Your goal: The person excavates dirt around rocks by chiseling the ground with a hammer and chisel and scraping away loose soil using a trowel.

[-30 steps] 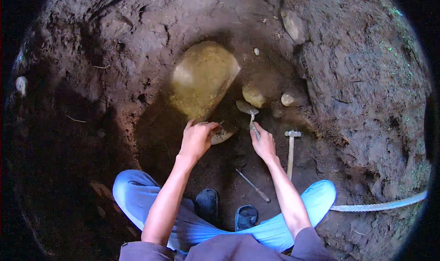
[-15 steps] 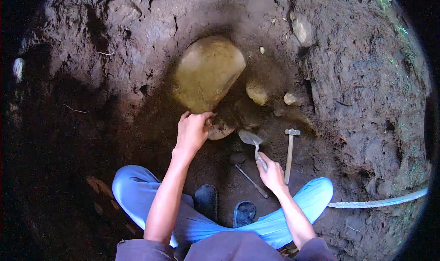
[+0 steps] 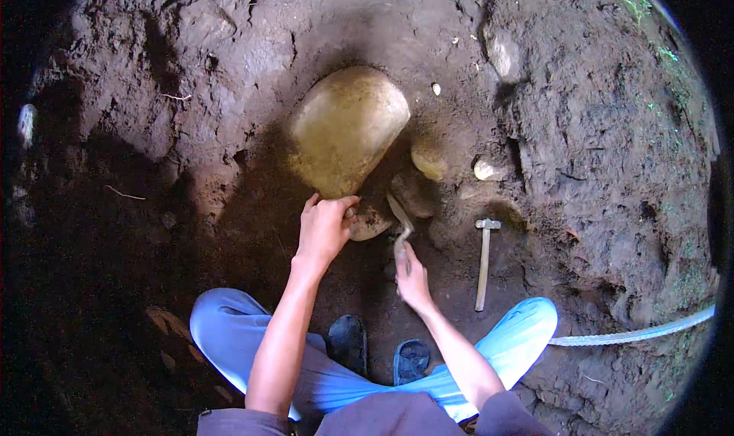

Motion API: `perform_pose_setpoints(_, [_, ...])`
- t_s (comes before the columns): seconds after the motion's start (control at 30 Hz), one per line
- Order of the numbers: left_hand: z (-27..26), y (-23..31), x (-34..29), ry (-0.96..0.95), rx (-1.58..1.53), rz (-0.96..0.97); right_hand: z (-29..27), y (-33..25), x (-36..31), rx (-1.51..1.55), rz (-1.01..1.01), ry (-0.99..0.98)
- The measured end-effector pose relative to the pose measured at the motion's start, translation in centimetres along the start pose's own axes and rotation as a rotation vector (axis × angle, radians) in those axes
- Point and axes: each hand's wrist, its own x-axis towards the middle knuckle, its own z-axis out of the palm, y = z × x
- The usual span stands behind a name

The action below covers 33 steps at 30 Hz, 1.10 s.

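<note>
A trowel [image 3: 398, 209] is gripped by its handle in my right hand [image 3: 414, 281]. Its blade is turned nearly edge-on, beside a rounded stone half sunk in dark soil [image 3: 414, 195]. My left hand [image 3: 324, 229] is closed at the lower end of a large, smooth yellowish stone [image 3: 348, 126]. Something small and pale shows at its fingertips, too little to name. Just right of those fingers lies a smaller rounded brownish piece [image 3: 368, 223], partly in the soil.
A hammer [image 3: 482, 268] with a wooden handle lies right of my right hand. Two smaller stones, one yellowish [image 3: 429, 163] and one pale [image 3: 485, 169], sit beyond it. Rough earth walls [image 3: 604, 168] rise around, and a pale cord [image 3: 634, 336] runs from my right knee.
My right hand has moved left with the trowel, and the blade has turned from flat to edge-on. A thin tool on the ground is now hidden by that arm. My left hand stays almost still.
</note>
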Motion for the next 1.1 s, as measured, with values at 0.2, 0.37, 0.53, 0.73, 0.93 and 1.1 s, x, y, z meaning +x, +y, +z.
perform_pose_setpoints(0.2, [-0.2,-0.8,0.1,-0.009,-0.023,-0.023,-5.3,-3.9,-4.6,0.341,0.459,-0.123])
perform_pose_setpoints(0.37, [0.6,-0.4,0.6,0.005,-0.045,0.010,-6.2,-4.4,1.4,-0.083,0.002,-0.007])
perform_pose_setpoints(0.53, [0.1,-0.8,0.3,-0.034,-0.022,-0.022,-7.2,-9.0,0.9,-0.371,0.119,-0.165])
perform_pose_setpoints(0.73, [0.7,-1.1,0.6,0.004,-0.018,0.020,-7.6,-8.6,1.0,-0.349,0.111,-0.135])
perform_pose_setpoints(0.93, [0.4,-0.7,0.4,-0.035,-0.019,-0.006,-5.7,-8.4,-0.2,-0.231,0.067,-0.120])
perform_pose_setpoints(1.1, [0.3,-0.6,0.4,-0.007,-0.035,0.007,-6.0,-8.5,0.7,-0.153,0.065,-0.078])
